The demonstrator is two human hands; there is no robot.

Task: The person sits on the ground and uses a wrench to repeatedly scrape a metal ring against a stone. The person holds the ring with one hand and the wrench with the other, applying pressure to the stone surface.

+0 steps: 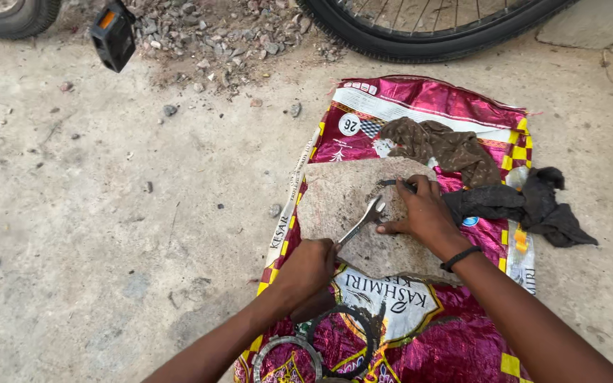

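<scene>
On stone (342, 206), left hand (308, 269) grips spanner (365, 220).

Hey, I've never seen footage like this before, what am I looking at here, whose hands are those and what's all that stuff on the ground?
This is one picture from a camera worn on a person's head, looking down at their own two bare hands. There is no machine.

The left hand grips a metal spanner, whose open end rests on a flat grey stone. The right hand, with a black band at the wrist, presses on the stone beside the spanner's head; what it pins there is too small to tell.

The stone lies on a shiny magenta sack spread over the concrete ground. A brown rag and a black rag lie further back, and toothed metal rings nearer the person. Above are a bicycle wheel, a pedal and loose gravel.
</scene>
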